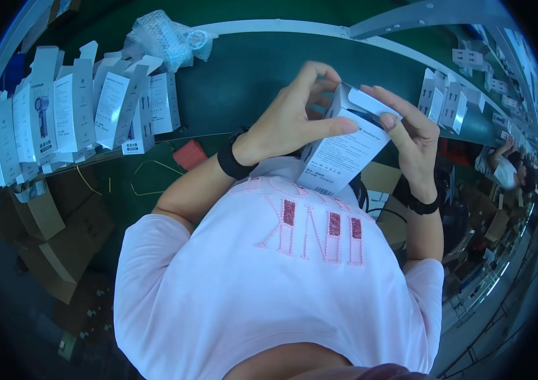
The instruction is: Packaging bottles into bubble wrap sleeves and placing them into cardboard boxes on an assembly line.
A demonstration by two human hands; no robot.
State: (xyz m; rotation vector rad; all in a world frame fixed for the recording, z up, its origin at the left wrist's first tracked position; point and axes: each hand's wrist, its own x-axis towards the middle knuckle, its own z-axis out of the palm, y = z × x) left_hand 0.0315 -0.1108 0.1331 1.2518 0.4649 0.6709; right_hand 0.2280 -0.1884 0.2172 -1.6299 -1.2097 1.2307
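Note:
A white printed carton (344, 155) is held tilted in front of my chest, its top end facing away from me. The white top flap (370, 104) stands partly raised, with a dark gap beneath it. My left hand (300, 117) grips the carton's left side, its thumb on the printed face and its fingers bent over the far edge. My right hand (416, 130) is closed at the opposite top corner, thumb against the flap and fingers behind it. What lies inside the carton is hidden.
Several white cartons (73, 111) with upright flaps crowd the left of the green table (237, 82). Behind them lies a bubble-wrap bundle (168, 41). More white cartons (443, 101) stand at right. Brown cardboard boxes (60, 253) sit below left. Another person (506, 170) is at far right.

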